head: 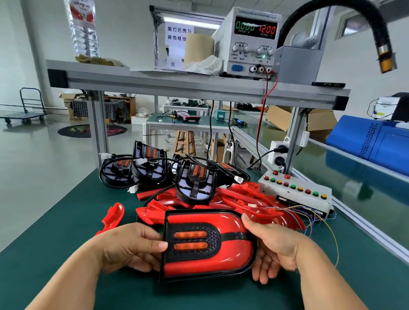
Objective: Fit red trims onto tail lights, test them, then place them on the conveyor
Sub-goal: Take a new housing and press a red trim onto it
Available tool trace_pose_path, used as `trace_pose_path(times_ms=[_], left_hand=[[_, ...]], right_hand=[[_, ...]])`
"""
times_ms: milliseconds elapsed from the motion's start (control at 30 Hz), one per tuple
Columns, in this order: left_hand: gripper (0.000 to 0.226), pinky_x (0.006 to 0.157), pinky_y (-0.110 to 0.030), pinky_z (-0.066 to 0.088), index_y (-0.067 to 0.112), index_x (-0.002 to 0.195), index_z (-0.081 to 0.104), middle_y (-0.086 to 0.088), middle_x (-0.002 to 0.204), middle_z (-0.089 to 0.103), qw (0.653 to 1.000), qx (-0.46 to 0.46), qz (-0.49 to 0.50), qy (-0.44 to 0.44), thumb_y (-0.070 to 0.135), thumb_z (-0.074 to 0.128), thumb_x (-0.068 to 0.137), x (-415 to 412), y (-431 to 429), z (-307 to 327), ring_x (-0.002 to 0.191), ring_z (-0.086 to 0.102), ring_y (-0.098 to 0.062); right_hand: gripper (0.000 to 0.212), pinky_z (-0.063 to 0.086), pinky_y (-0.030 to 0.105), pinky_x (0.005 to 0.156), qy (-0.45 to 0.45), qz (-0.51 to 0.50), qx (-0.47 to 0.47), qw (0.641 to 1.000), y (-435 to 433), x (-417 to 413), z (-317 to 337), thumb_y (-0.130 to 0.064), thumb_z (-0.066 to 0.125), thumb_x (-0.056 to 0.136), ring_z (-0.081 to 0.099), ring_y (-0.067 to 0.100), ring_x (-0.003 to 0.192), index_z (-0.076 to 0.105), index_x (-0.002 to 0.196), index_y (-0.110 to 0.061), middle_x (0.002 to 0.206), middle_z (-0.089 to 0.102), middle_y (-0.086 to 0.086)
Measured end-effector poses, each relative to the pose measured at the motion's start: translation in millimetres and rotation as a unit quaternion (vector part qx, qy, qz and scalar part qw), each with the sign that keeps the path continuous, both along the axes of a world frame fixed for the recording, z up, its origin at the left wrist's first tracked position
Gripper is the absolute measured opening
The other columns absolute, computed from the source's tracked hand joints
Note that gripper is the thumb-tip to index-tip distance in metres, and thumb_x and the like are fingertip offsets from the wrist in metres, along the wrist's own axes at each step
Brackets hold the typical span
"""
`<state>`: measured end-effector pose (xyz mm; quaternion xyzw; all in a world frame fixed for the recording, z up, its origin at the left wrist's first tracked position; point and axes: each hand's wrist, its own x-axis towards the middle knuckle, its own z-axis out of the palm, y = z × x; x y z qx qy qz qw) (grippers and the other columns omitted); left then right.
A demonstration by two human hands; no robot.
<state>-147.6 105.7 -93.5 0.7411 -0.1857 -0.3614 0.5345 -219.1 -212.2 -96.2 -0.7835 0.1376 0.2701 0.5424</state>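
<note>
My left grip (135,245) pinched the left edge of the tail light (210,246), thumb pressed on the black front panel and fingers curled underneath. My right grip (273,248) held the rounded right end, thumb on the upper rim and fingers cupped below. The tail light lay face up between both, just above the near part of the green desk (62,243), with a glossy red trim (234,223) seated around its black centre and two orange lamp strips. Just beyond my left grip, one loose red piece (112,217) lay alone on the desk. Behind the held light was a jumbled pile of red trims (245,197), and leaning on that pile stood a bare black tail light (195,181) with a white connector on its lead. More bare black lights (134,169) were bunched to the far left of it. To the right of the pile sat a white button box (296,188) with red, green and yellow buttons, thin coloured wires (318,217) trailing from it toward me. The conveyor (376,194) ran along the right side of the desk. On the overhead shelf (172,82) stood a power supply (247,40) showing 0.000 and 12.00, a red lead (261,119) hanging down from it, and a water bottle (83,26) stood at far left.
</note>
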Motion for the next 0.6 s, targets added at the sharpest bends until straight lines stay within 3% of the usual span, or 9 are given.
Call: trace_pose_path(times_ms=[100, 267, 367, 433, 500, 600], left_hand=[[0.025, 0.062, -0.018, 0.05, 0.016, 0.086, 0.076, -0.006, 0.083, 0.073, 1.0, 0.013, -0.01, -0.004, 0.036, 0.072, 0.071, -0.6, -2.5, 0.9, 0.07, 0.067, -0.01], [0.028, 0.055, -0.019, 0.048, 0.016, 0.074, 0.072, -0.007, 0.077, 0.072, 0.997, 0.07, -0.003, -0.036, 0.043, 0.078, 0.077, 4.9, -4.6, 6.4, 0.066, 0.066, -0.014], [0.022, 0.048, -0.017, 0.045, 0.007, 0.082, 0.069, -0.005, 0.068, 0.069, 0.987, 0.055, 0.103, -0.109, 0.028, 0.07, 0.087, 26.8, -1.3, 17.4, 0.057, 0.063, -0.01], [0.012, 0.046, -0.016, 0.047, 0.006, 0.085, 0.068, -0.004, 0.066, 0.067, 0.96, 0.021, 0.22, -0.174, 0.014, 0.066, 0.092, 51.3, -4.9, 25.7, 0.053, 0.061, -0.007], [0.008, 0.051, -0.019, 0.05, 0.008, 0.09, 0.07, -0.008, 0.072, 0.068, 0.929, 0.013, 0.294, -0.223, 0.008, 0.063, 0.094, 77.1, -17.0, 32.5, 0.059, 0.061, -0.011], [0.014, 0.071, -0.027, 0.052, 0.013, 0.102, 0.073, -0.008, 0.086, 0.072, 0.904, 0.096, 0.281, -0.307, 0.008, 0.063, 0.093, 109.9, -44.0, 28.8, 0.075, 0.065, -0.017]], right_hand=[[0.109, 0.041, 0.02, 0.036, -0.029, -0.049, -0.079, 0.995, -2.2, 0.1, -2.4, -0.096, 0.027, 0.057, 0.066, 0.023, 0.048, 0.067, 0.106, -0.007, 0.066, 0.069, 0.018], [0.064, 0.039, 0.021, 0.038, -0.14, -0.08, -0.189, 0.969, 1.2, 4.7, -8.1, -0.08, 0.037, 0.083, 0.063, 0.016, 0.046, 0.064, 0.101, -0.025, 0.072, 0.074, 0.005], [0.043, 0.039, 0.02, 0.038, -0.188, -0.081, -0.187, 0.961, 1.1, 5.3, -10.9, -0.067, 0.041, 0.092, 0.062, 0.015, 0.044, 0.063, 0.098, -0.03, 0.064, 0.07, -0.003], [0.04, 0.038, 0.019, 0.038, -0.2, -0.075, -0.186, 0.959, 0.1, 6.3, -11.4, -0.065, 0.041, 0.093, 0.061, 0.015, 0.042, 0.064, 0.097, -0.031, 0.054, 0.064, -0.009], [0.044, 0.039, 0.018, 0.038, -0.206, -0.062, -0.187, 0.958, -1.3, 8.6, -11.4, -0.066, 0.041, 0.093, 0.062, 0.015, 0.042, 0.065, 0.097, -0.029, 0.065, 0.07, -0.004], [0.054, 0.04, 0.019, 0.038, -0.204, -0.051, -0.184, 0.96, -3.1, 11.2, -10.9, -0.067, 0.041, 0.092, 0.06, 0.014, 0.042, 0.067, 0.1, -0.021, 0.075, 0.073, 0.005]])
